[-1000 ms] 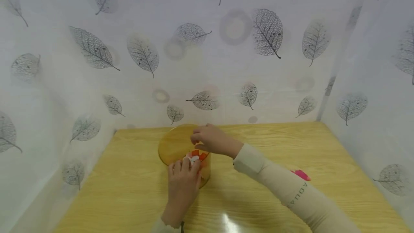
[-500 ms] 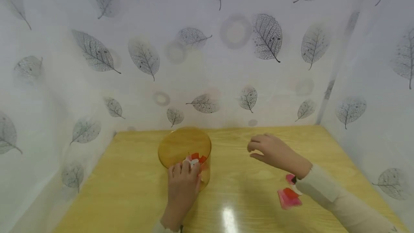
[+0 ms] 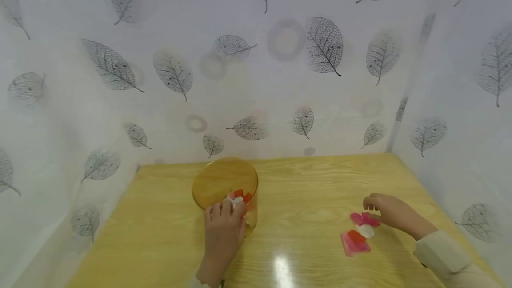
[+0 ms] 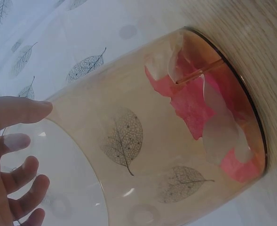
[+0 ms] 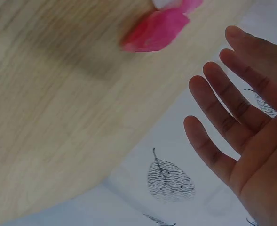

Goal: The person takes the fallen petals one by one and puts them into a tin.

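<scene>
My left hand (image 3: 224,230) holds the near rim of an amber see-through cylindrical vase (image 3: 218,181). In the left wrist view its thumb and fingers (image 4: 23,141) lie at the vase's mouth, and pink and white petals (image 4: 194,110) rest at the bottom. Beyond the left fingertips, red and white petals (image 3: 240,194) show through the wall in the head view. Over at the right, my right hand (image 3: 396,212) hovers with relaxed fingers and nothing in them. Close by it lie loose petals: magenta (image 3: 372,220), white (image 3: 366,230), red (image 3: 357,236) and pink (image 3: 352,249).
A light wooden table (image 3: 304,190) carries everything. Pale hangings (image 3: 256,88) printed with grey leaves enclose it at the back and both sides. The right sleeve (image 3: 444,252) reaches over the table's right edge.
My right hand has moved from above the vase to the right, down beside the loose petals, uncovering them. The left hand stays on the vase rim.
</scene>
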`<move>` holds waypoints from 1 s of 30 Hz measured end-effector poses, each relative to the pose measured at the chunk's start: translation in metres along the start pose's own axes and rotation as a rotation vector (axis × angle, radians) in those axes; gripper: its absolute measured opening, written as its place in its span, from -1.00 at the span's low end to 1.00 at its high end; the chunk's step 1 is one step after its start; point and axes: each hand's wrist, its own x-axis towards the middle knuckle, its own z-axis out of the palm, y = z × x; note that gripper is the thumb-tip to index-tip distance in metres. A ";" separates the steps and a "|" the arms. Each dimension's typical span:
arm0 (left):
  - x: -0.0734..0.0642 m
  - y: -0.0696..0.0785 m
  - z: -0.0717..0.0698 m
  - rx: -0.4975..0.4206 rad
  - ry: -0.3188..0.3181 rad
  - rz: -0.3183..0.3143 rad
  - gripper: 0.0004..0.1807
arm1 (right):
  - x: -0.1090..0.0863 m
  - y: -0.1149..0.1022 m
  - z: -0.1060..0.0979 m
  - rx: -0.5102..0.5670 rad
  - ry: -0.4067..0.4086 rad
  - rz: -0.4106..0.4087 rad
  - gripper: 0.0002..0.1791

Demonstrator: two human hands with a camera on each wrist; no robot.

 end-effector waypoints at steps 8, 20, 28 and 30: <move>0.000 -0.006 -0.001 0.017 0.005 -0.002 -0.49 | 0.008 0.012 0.017 0.192 -0.207 0.132 -0.66; -0.001 -0.003 0.003 0.011 -0.025 0.008 -0.48 | 0.008 0.016 0.022 0.177 -0.189 0.065 -0.77; -0.003 -0.002 0.003 0.008 -0.033 0.000 -0.47 | 0.011 0.015 0.018 0.148 -0.117 0.071 -0.82; -0.003 -0.002 0.003 0.000 -0.030 -0.003 -0.48 | 0.012 0.017 0.017 0.136 -0.101 0.064 -0.80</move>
